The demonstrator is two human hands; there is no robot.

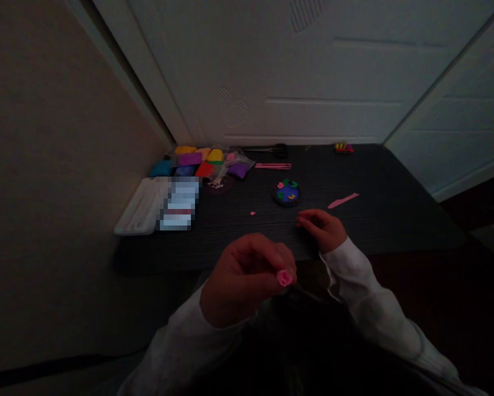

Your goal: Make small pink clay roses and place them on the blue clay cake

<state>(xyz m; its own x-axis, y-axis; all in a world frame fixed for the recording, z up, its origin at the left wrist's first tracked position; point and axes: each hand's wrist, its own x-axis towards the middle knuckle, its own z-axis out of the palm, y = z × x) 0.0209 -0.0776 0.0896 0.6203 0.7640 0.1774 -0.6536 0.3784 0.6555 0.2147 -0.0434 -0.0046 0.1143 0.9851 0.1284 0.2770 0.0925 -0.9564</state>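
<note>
One pink rosette [284, 278] is in the left hand [245, 278], near the table edge [395, 250].

Relative to the round blue piece [287, 193], an open lane of dark tabletop [379, 181] extended to the right, obstructed only by the pink knife [343, 200] lying just beside it. The left side was passable past a small pink bit [252, 213]; farther left, clay packets [190, 159] and a white case [142, 206] blocked access. Behind it, pink tools [273, 165] and black scissors [278, 150] formed low obstacles before the upright white panel [313, 118].
</note>
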